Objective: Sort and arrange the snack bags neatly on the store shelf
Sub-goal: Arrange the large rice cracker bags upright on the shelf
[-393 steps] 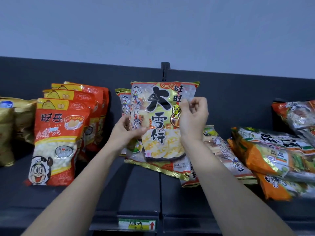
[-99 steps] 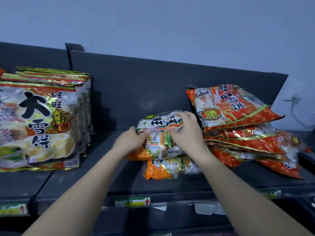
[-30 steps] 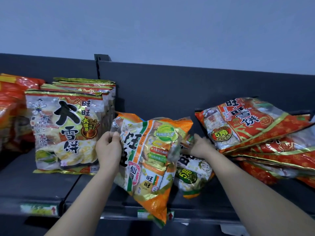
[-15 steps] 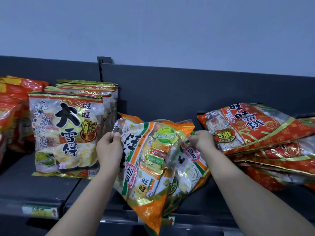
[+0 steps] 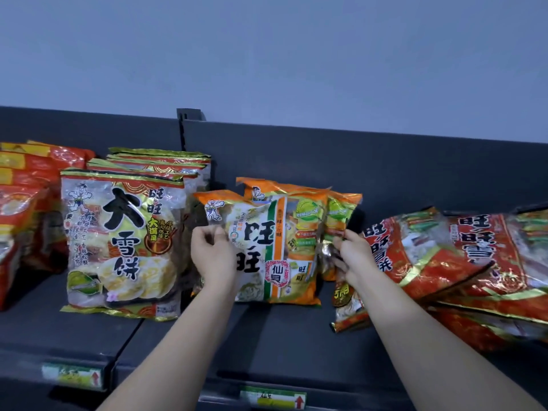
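Nearest, the shelf (image 5: pixel 267 336) lip carries price tags (image 5: pixel 272 400). Above it, the orange bags (image 5: pixel 278 241) stand upright mid-shelf, between the yellow bags (image 5: pixel 121 241) and the red pile (image 5: pixel 444 262). The left hand (image 5: pixel 212 256) pinches the left edge of the front one, fingers (image 5: pixel 201 237) curled tight. The right hand (image 5: pixel 354 258) curls round the bags' right edges. The likely trouble lies in letting go. The bags look puffy and slick, with narrow bottoms, and nothing props the front one, so it may slide forward or flop flat. The rear ones sit staggered and could lean sideways into the gap on the left. The red pile slumps just beside the right hand and could slip onto the orange bags if nudged. Farthest, the back panel (image 5: pixel 326 173) looks to be the rear bag's only support.
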